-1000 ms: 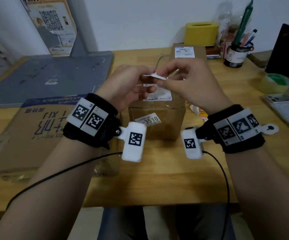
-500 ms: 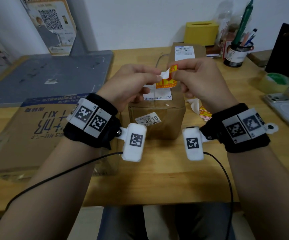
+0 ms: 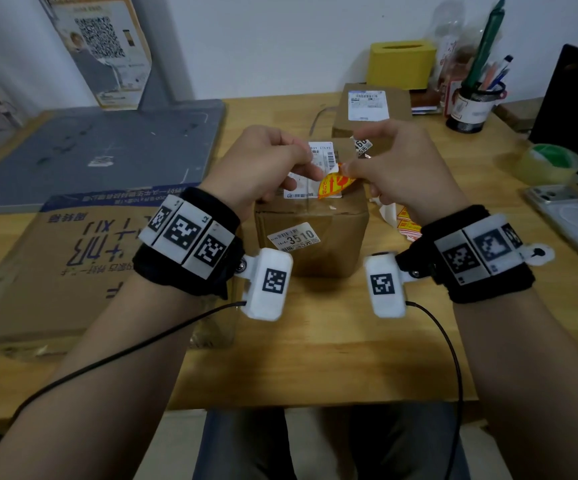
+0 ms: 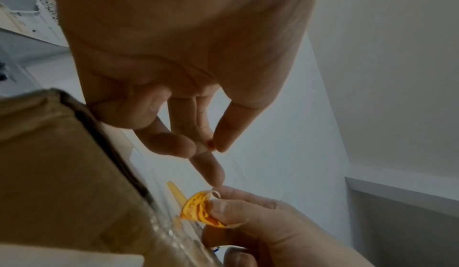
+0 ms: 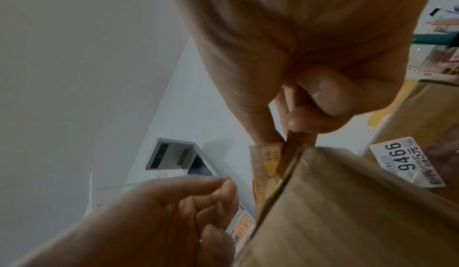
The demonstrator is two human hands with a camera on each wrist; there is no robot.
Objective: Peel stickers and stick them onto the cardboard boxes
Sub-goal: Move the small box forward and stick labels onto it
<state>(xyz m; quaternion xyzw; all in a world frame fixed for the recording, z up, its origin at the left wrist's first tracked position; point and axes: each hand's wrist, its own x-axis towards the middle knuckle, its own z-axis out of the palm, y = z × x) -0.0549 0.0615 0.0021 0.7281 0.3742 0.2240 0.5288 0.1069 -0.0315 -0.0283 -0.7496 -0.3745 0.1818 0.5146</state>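
At the far left of the wooden table [image 3: 315, 355] lay a flattened cardboard box [image 3: 72, 258] with blue print, and behind it a grey mat [image 3: 100, 147]. A poster with a QR code [image 3: 103, 46] leaned against the wall above the mat.

The left hand [image 3: 263, 164] hovered over the near-left part of the small cardboard box [image 3: 315, 237] at the table centre. Its fingers [image 4: 208, 165] were loosely curled; the thumb tip and a fingertip met with nothing visibly between them, and the index finger pointed toward the sticker.

The orange sticker [image 3: 336, 183] hung just above the top face of the small cardboard box, beside a white shipping label [image 3: 311, 171], curled and partly lifted. Whether any part touched the cardboard could not be told.

The right hand [image 3: 401, 171] gripped the sticker's right edge, thumb and index finger pinched on it, remaining fingers curled.

A white price label [image 3: 294, 239] marked 3510 sat on the box's near side face. A second cardboard box [image 3: 370, 109] stood behind, carrying its own shipping label. Further stickers on a backing sheet [image 3: 401, 220] lay just right of the small box.

Farther right stood a yellow box [image 3: 401, 64], a pen cup [image 3: 471, 105], a tape roll [image 3: 550, 164] and a phone [image 3: 571, 220].
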